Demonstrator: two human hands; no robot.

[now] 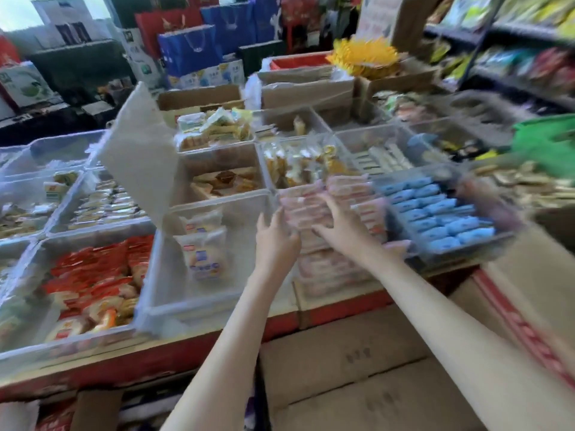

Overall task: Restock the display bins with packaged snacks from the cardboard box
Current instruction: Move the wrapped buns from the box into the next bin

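Note:
Motion blur softens the whole head view. A clear display bin [329,276] at the table's front edge holds stacked pink snack packets [354,188]. My left hand [273,241] is at the left side of that stack, fingers pointing up and fairly straight. My right hand [340,227] lies spread on top of the pink packets, fingers extended. Neither hand plainly grips a packet. Cardboard boxes [342,368] stand on the floor below my forearms, and one with a red stripe [513,293] is at the right.
Left of the pink bin, a nearly bare clear bin [217,293] holds a few white-blue packets under a raised lid [137,150]. Bins of red packets [93,275] and blue packets [435,213] flank them. More bins, boxes, a green basket [547,144] and shelves lie behind.

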